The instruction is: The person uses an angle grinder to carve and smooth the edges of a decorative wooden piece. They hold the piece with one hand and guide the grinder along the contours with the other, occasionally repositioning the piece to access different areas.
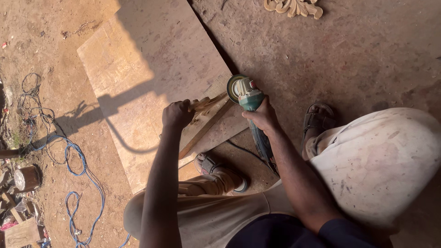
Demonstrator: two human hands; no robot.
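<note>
The left hand (177, 114) is clenched around a small carved wood piece (204, 104), pinning it on the plywood board (151, 69); it looks light and stiff, with fragile edges. The right hand (262, 117) grasps the heavy-looking green angle grinder (248, 94) by its body, disc at the wood

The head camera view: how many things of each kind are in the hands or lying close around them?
Angle grinder, in the right hand: 1
Wood piece, held by the left hand: 1
Large flat board: 1
Carved wooden ornament: 1
Blue cable: 1
Sandals: 2
Total: 7
</note>
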